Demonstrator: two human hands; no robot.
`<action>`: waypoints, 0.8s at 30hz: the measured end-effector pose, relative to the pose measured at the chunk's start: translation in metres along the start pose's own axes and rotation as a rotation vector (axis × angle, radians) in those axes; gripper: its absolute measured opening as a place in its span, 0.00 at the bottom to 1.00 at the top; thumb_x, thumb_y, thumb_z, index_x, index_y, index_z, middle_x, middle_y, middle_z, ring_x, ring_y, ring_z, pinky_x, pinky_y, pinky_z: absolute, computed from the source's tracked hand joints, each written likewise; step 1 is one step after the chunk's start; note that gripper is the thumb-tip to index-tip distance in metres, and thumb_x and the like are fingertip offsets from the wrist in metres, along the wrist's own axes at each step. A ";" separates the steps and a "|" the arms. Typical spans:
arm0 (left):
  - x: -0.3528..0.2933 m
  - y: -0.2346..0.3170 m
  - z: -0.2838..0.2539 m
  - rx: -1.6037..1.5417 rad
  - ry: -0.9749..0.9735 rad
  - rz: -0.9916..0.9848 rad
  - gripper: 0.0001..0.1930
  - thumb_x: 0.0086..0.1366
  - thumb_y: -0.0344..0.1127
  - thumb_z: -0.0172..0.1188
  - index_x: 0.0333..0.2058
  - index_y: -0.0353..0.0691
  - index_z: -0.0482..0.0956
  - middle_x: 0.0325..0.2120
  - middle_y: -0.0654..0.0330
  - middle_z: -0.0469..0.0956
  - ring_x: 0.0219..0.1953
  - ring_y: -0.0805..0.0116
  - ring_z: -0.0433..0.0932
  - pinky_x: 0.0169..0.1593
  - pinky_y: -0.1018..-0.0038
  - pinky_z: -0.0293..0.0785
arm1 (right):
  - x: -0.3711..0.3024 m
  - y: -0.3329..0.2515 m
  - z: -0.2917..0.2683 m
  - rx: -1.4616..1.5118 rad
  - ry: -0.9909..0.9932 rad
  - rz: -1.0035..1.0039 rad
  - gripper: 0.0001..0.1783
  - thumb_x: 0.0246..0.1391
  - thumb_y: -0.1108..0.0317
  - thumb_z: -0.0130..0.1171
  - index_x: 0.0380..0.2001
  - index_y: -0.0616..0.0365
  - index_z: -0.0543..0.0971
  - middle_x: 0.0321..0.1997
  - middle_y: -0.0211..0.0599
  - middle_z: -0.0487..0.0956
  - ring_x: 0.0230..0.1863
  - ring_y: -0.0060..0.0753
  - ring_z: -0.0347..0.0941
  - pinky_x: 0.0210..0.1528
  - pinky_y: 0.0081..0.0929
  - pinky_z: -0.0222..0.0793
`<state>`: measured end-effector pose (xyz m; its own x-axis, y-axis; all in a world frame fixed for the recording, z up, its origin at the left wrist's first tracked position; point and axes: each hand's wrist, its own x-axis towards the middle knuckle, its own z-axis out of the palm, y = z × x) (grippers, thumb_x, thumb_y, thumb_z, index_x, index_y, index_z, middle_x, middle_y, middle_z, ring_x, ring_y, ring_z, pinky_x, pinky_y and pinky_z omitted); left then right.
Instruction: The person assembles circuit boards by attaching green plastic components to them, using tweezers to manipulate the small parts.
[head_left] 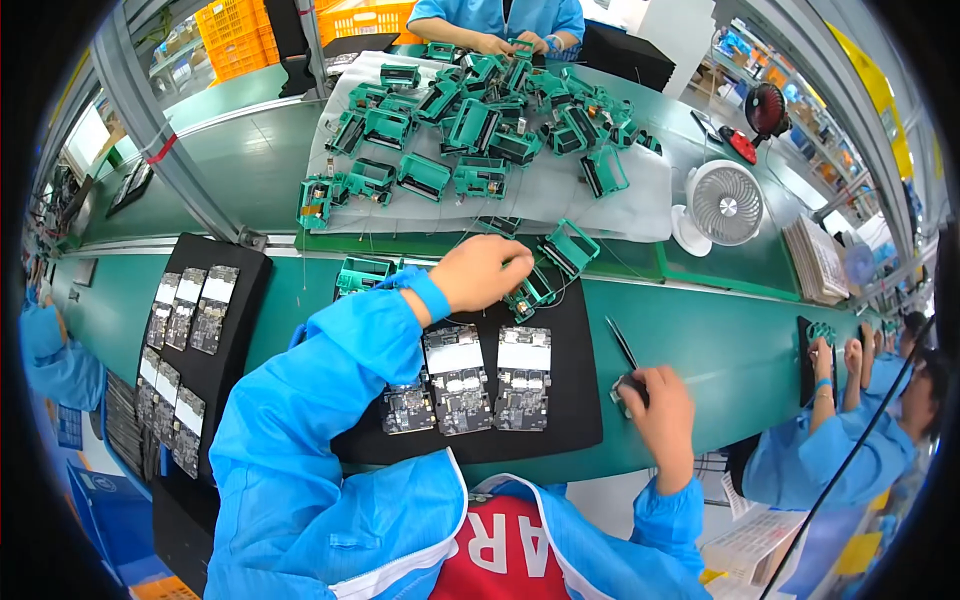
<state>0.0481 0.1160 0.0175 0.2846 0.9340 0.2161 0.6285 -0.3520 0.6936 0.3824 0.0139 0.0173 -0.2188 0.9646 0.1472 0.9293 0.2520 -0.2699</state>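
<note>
Bare green tabletop lay open between the black mat and the right edge, with only the tweezers lying across it. Circuit boards filled the mat's middle, leaving a bare strip along its near edge. Ahead, green frames crowded the white cloth; a small white fan blocked its right end. The board tray closed the left.
</note>
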 end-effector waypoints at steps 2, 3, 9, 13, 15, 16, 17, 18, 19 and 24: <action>0.007 -0.009 -0.005 0.007 -0.036 -0.008 0.15 0.64 0.41 0.58 0.44 0.38 0.80 0.38 0.49 0.79 0.42 0.53 0.78 0.48 0.62 0.74 | -0.015 -0.005 0.006 0.010 0.051 0.027 0.18 0.46 0.64 0.70 0.41 0.53 0.79 0.43 0.38 0.77 0.45 0.46 0.74 0.43 0.40 0.73; 0.009 -0.009 -0.008 -0.001 -0.082 0.001 0.15 0.64 0.39 0.59 0.46 0.40 0.79 0.38 0.53 0.78 0.40 0.61 0.77 0.44 0.66 0.73 | -0.018 -0.007 0.008 0.018 0.106 0.050 0.22 0.43 0.64 0.72 0.44 0.52 0.78 0.44 0.38 0.76 0.46 0.46 0.73 0.43 0.40 0.73; 0.021 -0.017 -0.022 -0.168 -0.429 -0.041 0.26 0.58 0.34 0.66 0.56 0.42 0.73 0.42 0.57 0.78 0.41 0.67 0.76 0.46 0.71 0.73 | -0.011 0.004 0.013 0.173 0.116 0.082 0.27 0.41 0.67 0.73 0.47 0.53 0.77 0.43 0.39 0.77 0.45 0.49 0.73 0.45 0.42 0.73; 0.015 -0.016 -0.023 -0.100 -0.492 -0.065 0.34 0.53 0.35 0.70 0.60 0.43 0.70 0.47 0.55 0.77 0.48 0.60 0.74 0.52 0.67 0.71 | -0.003 0.009 0.012 0.271 0.024 0.099 0.22 0.43 0.69 0.71 0.44 0.57 0.79 0.40 0.42 0.79 0.40 0.52 0.75 0.43 0.40 0.73; 0.009 -0.019 -0.017 0.168 -0.321 0.140 0.39 0.48 0.37 0.72 0.61 0.42 0.69 0.49 0.53 0.75 0.50 0.53 0.72 0.55 0.63 0.70 | 0.007 0.001 0.003 0.389 -0.022 0.091 0.15 0.49 0.71 0.68 0.40 0.61 0.79 0.37 0.43 0.80 0.36 0.47 0.77 0.42 0.34 0.72; 0.009 -0.011 -0.018 0.201 -0.295 0.207 0.36 0.47 0.39 0.72 0.57 0.40 0.72 0.46 0.53 0.75 0.47 0.52 0.73 0.54 0.63 0.71 | 0.012 -0.002 0.002 0.391 -0.021 0.097 0.15 0.49 0.71 0.68 0.40 0.61 0.79 0.37 0.43 0.80 0.36 0.47 0.77 0.42 0.34 0.72; 0.008 -0.003 -0.019 0.135 -0.280 0.206 0.34 0.47 0.38 0.72 0.55 0.40 0.72 0.45 0.53 0.74 0.47 0.53 0.73 0.53 0.64 0.71 | 0.019 -0.007 0.002 0.550 -0.054 0.045 0.13 0.51 0.71 0.67 0.40 0.61 0.79 0.39 0.40 0.81 0.37 0.41 0.78 0.41 0.32 0.72; 0.006 0.005 -0.020 0.071 -0.264 0.205 0.31 0.48 0.38 0.71 0.52 0.40 0.73 0.45 0.54 0.74 0.47 0.55 0.74 0.53 0.64 0.72 | 0.026 -0.012 0.002 0.711 -0.086 -0.010 0.12 0.52 0.71 0.66 0.40 0.61 0.79 0.40 0.37 0.82 0.38 0.35 0.78 0.41 0.30 0.71; 0.003 0.016 -0.018 -0.087 -0.183 0.229 0.29 0.51 0.32 0.69 0.52 0.40 0.70 0.44 0.55 0.76 0.46 0.63 0.76 0.49 0.68 0.74 | 0.032 -0.019 0.009 0.875 -0.102 -0.019 0.08 0.56 0.70 0.64 0.37 0.62 0.80 0.48 0.38 0.81 0.46 0.32 0.77 0.47 0.30 0.71; -0.013 0.063 -0.001 -0.669 -0.022 -0.042 0.30 0.56 0.26 0.65 0.56 0.42 0.62 0.40 0.56 0.78 0.43 0.70 0.78 0.47 0.71 0.76 | 0.063 -0.058 0.025 1.342 -0.302 -0.298 0.10 0.56 0.69 0.64 0.41 0.62 0.81 0.60 0.46 0.73 0.61 0.39 0.68 0.64 0.39 0.61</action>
<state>0.0830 0.0815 0.0589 0.2888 0.9422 0.1700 0.0577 -0.1944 0.9792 0.3071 0.0625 0.0180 -0.5684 0.7987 0.1977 -0.1127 0.1624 -0.9803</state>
